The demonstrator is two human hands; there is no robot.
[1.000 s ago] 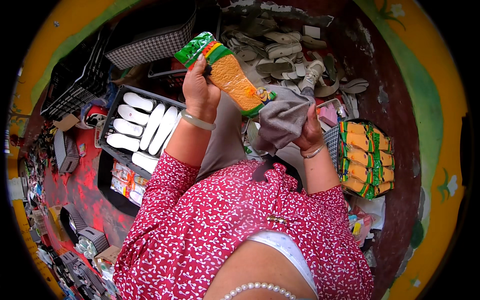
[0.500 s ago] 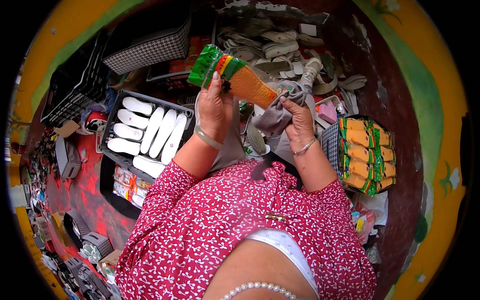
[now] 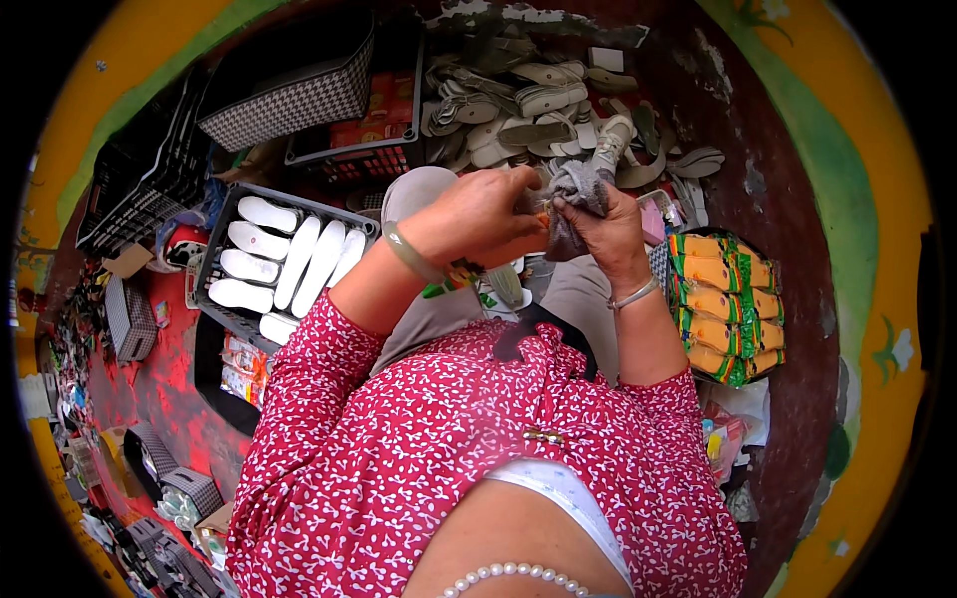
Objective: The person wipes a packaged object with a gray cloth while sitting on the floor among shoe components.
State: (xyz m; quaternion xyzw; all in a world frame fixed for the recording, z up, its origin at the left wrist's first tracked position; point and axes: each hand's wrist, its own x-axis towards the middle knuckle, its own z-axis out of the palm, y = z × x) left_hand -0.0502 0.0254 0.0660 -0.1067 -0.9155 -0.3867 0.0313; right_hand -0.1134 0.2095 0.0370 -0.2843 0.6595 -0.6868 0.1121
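In front of me my right hand (image 3: pixel 610 229) is closed round a bunched grey cloth (image 3: pixel 578 187). Close against it on the left is my left hand (image 3: pixel 488 214), its fingers curled round a packaged insole. Most of that packet is hidden by the hand. A green and yellow part of the packaged insole (image 3: pixel 457 277) shows below my left wrist, and a sliver of orange shows beside the cloth. Both hands are above my knees, almost touching.
To the left stands a dark crate (image 3: pixel 212 299) of white insoles. A basket at the right is filled with stacked orange insole packets (image 3: pixel 713 299). Loose grey insoles (image 3: pixel 543 95) are heaped beyond my hands. A houndstooth basket (image 3: pixel 289 105) stands at the far left.
The packaged insole was held up between both hands. My left hand has moved right, against the cloth, and the packet's green end has swung down below my wrist.
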